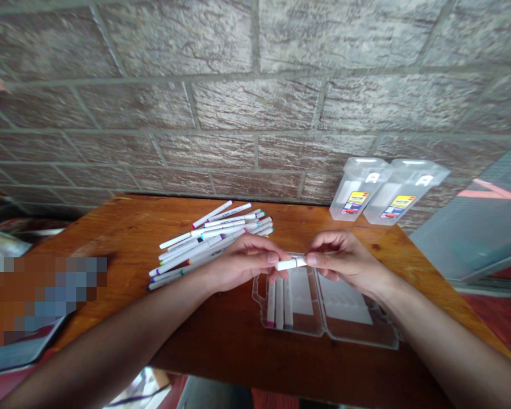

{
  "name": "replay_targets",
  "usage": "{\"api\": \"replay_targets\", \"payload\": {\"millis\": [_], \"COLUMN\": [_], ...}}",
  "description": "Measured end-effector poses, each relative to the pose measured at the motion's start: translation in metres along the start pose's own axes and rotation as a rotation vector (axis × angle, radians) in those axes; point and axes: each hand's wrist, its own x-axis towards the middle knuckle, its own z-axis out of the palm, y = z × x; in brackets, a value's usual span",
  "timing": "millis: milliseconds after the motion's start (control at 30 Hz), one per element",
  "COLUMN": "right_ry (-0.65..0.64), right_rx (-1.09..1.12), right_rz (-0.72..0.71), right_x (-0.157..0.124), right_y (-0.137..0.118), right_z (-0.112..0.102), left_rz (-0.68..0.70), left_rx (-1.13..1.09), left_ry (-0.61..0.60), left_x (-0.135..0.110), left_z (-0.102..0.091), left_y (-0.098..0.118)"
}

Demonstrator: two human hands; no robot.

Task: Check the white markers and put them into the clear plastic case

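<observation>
A white marker (290,264) is pinched between both hands above the clear plastic case. My left hand (242,261) grips its left end, while my right hand (344,258) closes on the other end, partly hiding it. Beneath them, the clear case (361,341) lies unfolded on the table, with white paper (344,304) inside each half. Side by side in its left half lie several white markers (280,307), one with a pink end. A loose pile of white markers (208,244) with variously coloured ends spreads beyond my left hand.
Two closed translucent cases (353,193) with yellow and blue labels stand at the table's back right, close to the stone-patterned wall (221,108). The wooden table (123,227) ends nearby on the right. A pixelated patch covers part of the left side.
</observation>
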Motion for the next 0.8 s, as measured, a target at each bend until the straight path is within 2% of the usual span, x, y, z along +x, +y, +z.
{"api": "replay_targets", "payload": {"millis": [267,800], "right_ry": [-0.002,-0.013], "right_rx": [0.009,0.049], "right_rz": [0.01,0.001], "right_x": [-0.001,-0.001], "right_y": [-0.002,-0.004], "right_z": [0.002,0.002], "left_rz": [-0.016,0.025], "left_rx": [0.083,0.192], "left_ry": [0.05,0.003], "left_x": [0.0,-0.002], "left_z": [-0.002,-0.009], "left_y": [-0.002,-0.003]}}
